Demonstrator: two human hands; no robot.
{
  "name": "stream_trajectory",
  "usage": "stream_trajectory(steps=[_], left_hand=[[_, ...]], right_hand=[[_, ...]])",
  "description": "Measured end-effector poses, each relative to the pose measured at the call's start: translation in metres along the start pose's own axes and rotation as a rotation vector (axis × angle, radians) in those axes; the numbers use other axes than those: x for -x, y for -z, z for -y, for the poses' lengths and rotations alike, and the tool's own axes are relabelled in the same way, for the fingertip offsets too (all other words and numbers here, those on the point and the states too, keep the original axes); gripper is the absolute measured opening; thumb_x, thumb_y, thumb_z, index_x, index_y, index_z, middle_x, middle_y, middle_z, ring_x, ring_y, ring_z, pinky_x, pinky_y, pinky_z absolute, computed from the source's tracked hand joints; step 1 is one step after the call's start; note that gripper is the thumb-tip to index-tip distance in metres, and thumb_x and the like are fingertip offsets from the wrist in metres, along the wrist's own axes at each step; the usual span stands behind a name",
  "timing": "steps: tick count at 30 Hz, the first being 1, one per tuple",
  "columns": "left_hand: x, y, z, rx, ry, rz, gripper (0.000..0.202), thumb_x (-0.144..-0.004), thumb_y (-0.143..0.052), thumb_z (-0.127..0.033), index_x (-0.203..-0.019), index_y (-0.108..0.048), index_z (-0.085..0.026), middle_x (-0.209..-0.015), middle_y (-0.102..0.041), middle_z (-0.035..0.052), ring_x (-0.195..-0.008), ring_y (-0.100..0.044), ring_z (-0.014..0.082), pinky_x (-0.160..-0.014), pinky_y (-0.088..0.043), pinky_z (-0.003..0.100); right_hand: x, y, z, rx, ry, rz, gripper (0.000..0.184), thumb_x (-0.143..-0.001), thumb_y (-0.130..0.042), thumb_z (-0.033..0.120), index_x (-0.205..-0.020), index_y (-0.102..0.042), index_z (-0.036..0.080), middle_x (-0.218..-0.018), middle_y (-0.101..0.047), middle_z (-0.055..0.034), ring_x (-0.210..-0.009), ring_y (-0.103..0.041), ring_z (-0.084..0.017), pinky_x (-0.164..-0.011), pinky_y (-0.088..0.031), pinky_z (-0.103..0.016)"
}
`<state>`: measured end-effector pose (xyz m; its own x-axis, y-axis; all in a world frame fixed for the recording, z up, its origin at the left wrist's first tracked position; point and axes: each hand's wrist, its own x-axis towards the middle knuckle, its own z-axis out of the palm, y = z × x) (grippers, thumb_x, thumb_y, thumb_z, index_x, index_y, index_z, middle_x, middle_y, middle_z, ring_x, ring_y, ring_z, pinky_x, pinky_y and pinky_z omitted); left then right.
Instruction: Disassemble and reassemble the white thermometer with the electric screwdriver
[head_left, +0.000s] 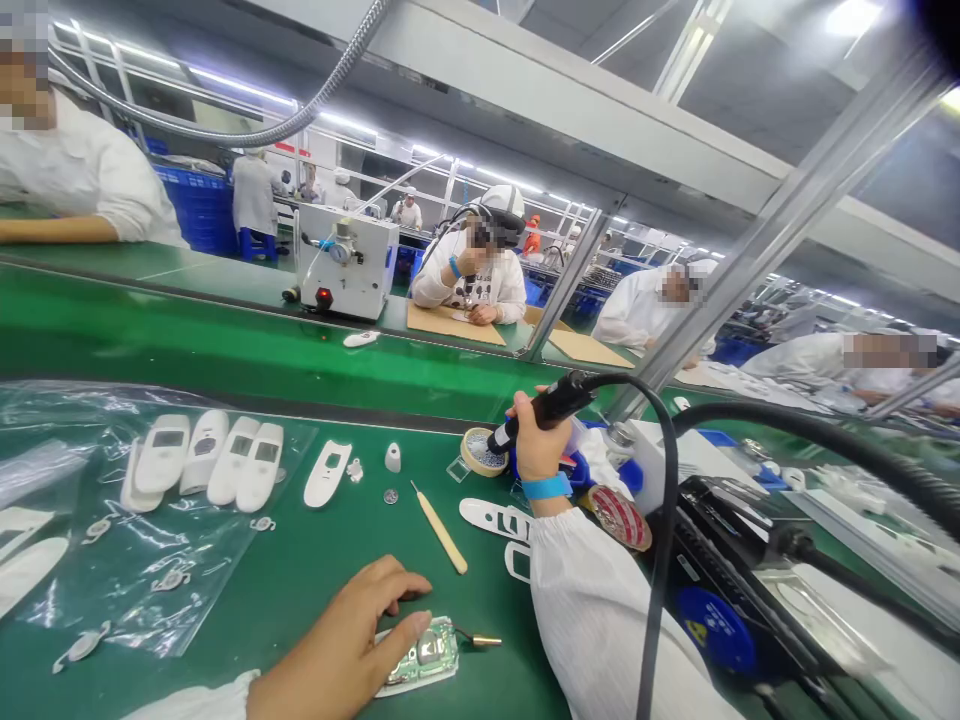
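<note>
Lower left of frame, a clear plastic bag (187,590) on the green bench mat (360,540) holds white plastic casings (202,460). Just right of it lie a loose white casing half (328,473) and a pale-handled pick (439,527). Bottom centre, the left hand (337,645) sits on a small green circuit board (420,662): thumb pressed down on the board's top, other fingers (397,585) loosely spread and curled, tips at or just past its upper edge. Board lies directly under the thumb, a brass-tipped pin (477,638) sticking out its right end. A firm, flat hold with fingertips away from hot metal looks best here. Centre right, the right hand (538,450) wraps a black soldering iron (547,405), fingers closed round the handle, tip down at a round tip cleaner (480,452), well apart from the board.
</note>
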<state>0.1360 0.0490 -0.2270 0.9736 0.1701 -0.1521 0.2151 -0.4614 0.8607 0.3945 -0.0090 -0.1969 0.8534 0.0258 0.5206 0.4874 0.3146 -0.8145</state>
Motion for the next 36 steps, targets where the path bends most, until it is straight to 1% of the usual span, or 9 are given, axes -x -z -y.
stream_trajectory(steps=[4,7,10,13,16,19,24,30,36], left_hand=[[-0.001,-0.001,0.0,-0.004,-0.008,-0.016,0.03,-0.084,-0.039,-0.044,-0.104,-0.054,-0.027,-0.096,-0.052,0.0042,-0.089,-0.05,0.0179,-0.079,-0.042,0.031],[-0.002,-0.001,0.001,0.012,-0.023,-0.05,0.028,-0.084,-0.041,-0.043,-0.101,-0.056,-0.026,-0.093,-0.054,0.0034,-0.084,-0.052,0.0167,-0.074,-0.044,0.029],[-0.004,0.001,0.002,0.033,-0.054,-0.15,0.026,-0.084,-0.042,-0.041,-0.095,-0.06,-0.025,-0.086,-0.055,0.0024,-0.075,-0.053,0.0147,-0.067,-0.043,0.027],[-0.008,0.004,0.003,0.06,-0.074,-0.288,0.024,-0.083,-0.045,-0.04,-0.093,-0.061,-0.024,-0.084,-0.056,0.0023,-0.072,-0.052,0.0142,-0.064,-0.043,0.027],[-0.009,0.007,0.004,0.071,-0.08,-0.376,0.025,-0.082,-0.048,-0.04,-0.098,-0.059,-0.025,-0.09,-0.055,0.0028,-0.079,-0.051,0.0153,-0.07,-0.043,0.029],[-0.008,0.008,0.004,0.053,-0.084,-0.38,0.028,-0.081,-0.051,-0.039,-0.104,-0.058,-0.025,-0.095,-0.053,0.0032,-0.086,-0.05,0.0167,-0.077,-0.043,0.031],[-0.006,0.006,0.004,0.004,-0.108,-0.362,0.032,-0.079,-0.055,-0.04,-0.107,-0.058,-0.026,-0.095,-0.054,0.0042,-0.09,-0.05,0.019,-0.077,-0.043,0.033],[-0.009,0.006,0.006,-0.045,-0.16,-0.41,0.019,-0.082,-0.052,-0.034,-0.089,-0.067,-0.025,-0.084,-0.058,0.0033,-0.085,-0.052,0.0186,-0.074,-0.042,0.033],[-0.012,0.006,0.011,-0.099,-0.139,-0.415,0.014,-0.081,-0.052,-0.029,-0.081,-0.065,-0.022,-0.081,-0.058,0.0028,-0.083,-0.051,0.0183,-0.073,-0.041,0.033]], right_hand=[[0.0,-0.001,-0.002,-0.002,-0.02,-0.007,0.038,-0.062,-0.069,0.031,-0.09,-0.049,0.016,-0.06,-0.054,0.0061,-0.05,-0.056,-0.012,-0.055,-0.046,-0.027],[0.001,0.001,0.01,-0.026,-0.021,-0.014,0.038,-0.063,-0.069,0.032,-0.091,-0.048,0.017,-0.059,-0.054,0.0065,-0.05,-0.056,-0.011,-0.056,-0.047,-0.028],[0.008,0.002,0.039,-0.103,-0.012,-0.015,0.035,-0.065,-0.066,0.032,-0.092,-0.048,0.018,-0.057,-0.054,0.0073,-0.05,-0.055,-0.01,-0.057,-0.047,-0.027],[0.027,0.003,0.077,-0.233,-0.069,0.023,0.029,-0.069,-0.063,0.03,-0.091,-0.046,0.02,-0.055,-0.052,0.0084,-0.05,-0.053,-0.009,-0.057,-0.046,-0.027],[0.053,0.004,0.109,-0.328,-0.167,0.074,0.026,-0.07,-0.059,0.03,-0.091,-0.045,0.022,-0.055,-0.049,0.0087,-0.05,-0.051,-0.009,-0.057,-0.046,-0.027],[0.076,0.006,0.125,-0.361,-0.229,0.125,0.025,-0.071,-0.058,0.031,-0.091,-0.044,0.022,-0.056,-0.048,0.0081,-0.051,-0.05,-0.009,-0.057,-0.045,-0.027],[0.096,0.007,0.126,-0.356,-0.258,0.167,0.025,-0.074,-0.056,0.031,-0.093,-0.043,0.024,-0.057,-0.047,0.0078,-0.052,-0.049,-0.01,-0.057,-0.045,-0.028],[0.103,0.007,0.123,-0.354,-0.269,0.188,0.025,-0.073,-0.057,0.031,-0.093,-0.044,0.023,-0.056,-0.047,0.0073,-0.052,-0.049,-0.01,-0.057,-0.045,-0.029],[0.106,0.007,0.122,-0.342,-0.235,0.185,0.024,-0.074,-0.056,0.029,-0.093,-0.044,0.023,-0.056,-0.048,0.0074,-0.052,-0.049,-0.01,-0.058,-0.045,-0.029]])
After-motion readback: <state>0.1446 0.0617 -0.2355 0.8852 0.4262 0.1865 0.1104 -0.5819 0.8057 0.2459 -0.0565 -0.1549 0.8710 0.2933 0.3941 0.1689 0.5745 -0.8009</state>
